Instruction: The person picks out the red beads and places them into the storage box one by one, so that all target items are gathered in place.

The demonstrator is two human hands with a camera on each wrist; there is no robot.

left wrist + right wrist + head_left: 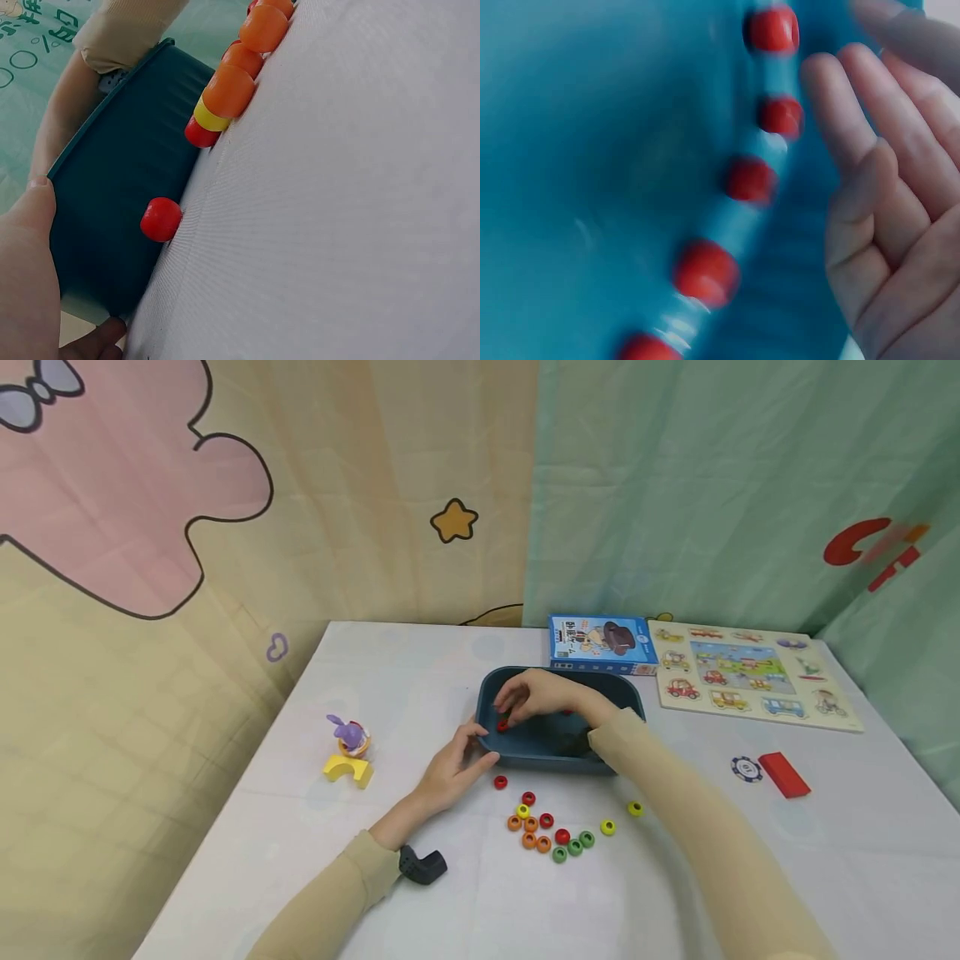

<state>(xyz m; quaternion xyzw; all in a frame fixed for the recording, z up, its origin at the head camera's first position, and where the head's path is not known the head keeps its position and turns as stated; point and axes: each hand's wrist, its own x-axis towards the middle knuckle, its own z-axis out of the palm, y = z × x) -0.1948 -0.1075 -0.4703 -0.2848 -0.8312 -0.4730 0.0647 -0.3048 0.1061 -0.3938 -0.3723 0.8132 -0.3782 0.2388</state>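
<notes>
Loose beads (562,837): right of your left hand, nearer you.
Left hand (446,774): you grip the tray (547,763) by its end.
Right hand (538,693): inside it, relaxed, holding nothing, beside red beads (751,180).
Blue box (600,642): beyond your right hand.

A white counter (262,827) held a dark teal bin (547,766) at the middle, with red, orange, yellow and green beads (547,820) scattered nearer. Far right lay a blue box (600,645) and picture puzzle (753,672); right, a chip (746,769) and red block (784,775); left, a purple-topped toy (349,737) and yellow arch (348,767).
</notes>
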